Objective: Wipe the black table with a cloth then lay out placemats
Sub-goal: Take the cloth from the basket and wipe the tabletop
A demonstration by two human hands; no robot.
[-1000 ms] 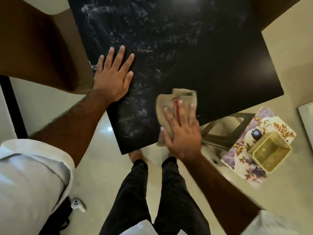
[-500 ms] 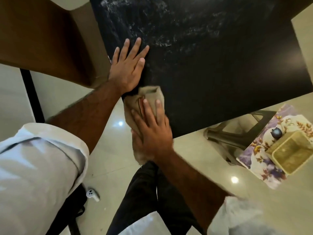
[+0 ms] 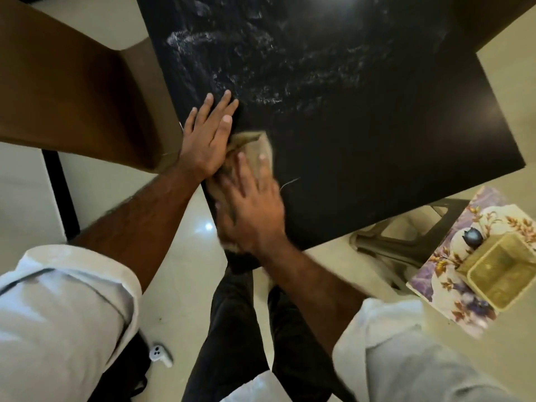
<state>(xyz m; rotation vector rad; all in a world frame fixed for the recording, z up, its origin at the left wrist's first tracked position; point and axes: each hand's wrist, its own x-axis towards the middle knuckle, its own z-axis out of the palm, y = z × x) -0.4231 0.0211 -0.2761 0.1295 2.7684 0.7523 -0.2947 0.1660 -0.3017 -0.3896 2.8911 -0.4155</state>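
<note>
Our right hand (image 3: 252,210) lies flat on the cloth (image 3: 255,146), fingers straight & a bit spread. It's pushing the cloth down on the black table (image 3: 377,146) at the near left corner, not pinching it. The cloth is bunched up long, w/ its long side running near to far, right by the table's left edge. Our left hand (image 3: 207,140) rests flat on the table just left of the cloth, touching its side. Its fingers are straight & close together, holding nothing. The white smears (image 3: 261,82) all lie far & to the right of our fingertips. So the next wipe prob. has to go away from us & to the right, w/ the right hand, since that's the one on the cloth. The flowery placemats (image 3: 446,282) sit off the table, low on the right, w/ a yellow basket (image 3: 504,274) on top. They're nearer the right hand & not laid out yet.
</note>
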